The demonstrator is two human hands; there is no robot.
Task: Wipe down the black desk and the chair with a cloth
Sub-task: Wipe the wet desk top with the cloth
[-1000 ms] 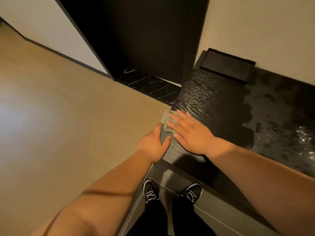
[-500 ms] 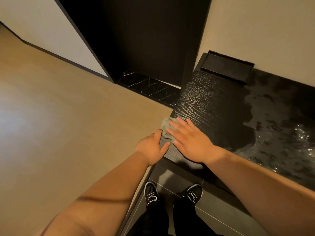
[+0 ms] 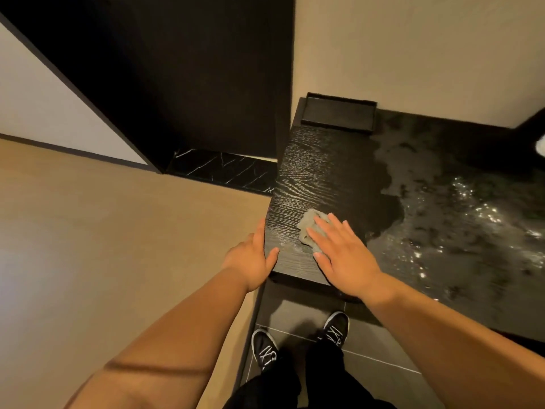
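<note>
The black desk (image 3: 321,172) has a wood-grain top; its right part looks wet and glistens. A crumpled grey cloth (image 3: 309,224) lies near the desk's front left corner. My right hand (image 3: 345,255) presses flat on the cloth, fingers spread, covering its near half. My left hand (image 3: 253,258) rests against the desk's left edge at the corner, thumb on top, fingers hidden over the side. No chair is in view.
A shallow black tray (image 3: 339,113) sits at the back of the desk against the beige wall. A dark doorway with a black marble threshold (image 3: 224,169) lies left of the desk. Tan flooring spreads to the left; my feet (image 3: 298,340) stand on grey tiles below.
My right hand has slid the cloth rightward, away from the desk's left edge. My left hand stays at the corner. The view has shifted slightly.
</note>
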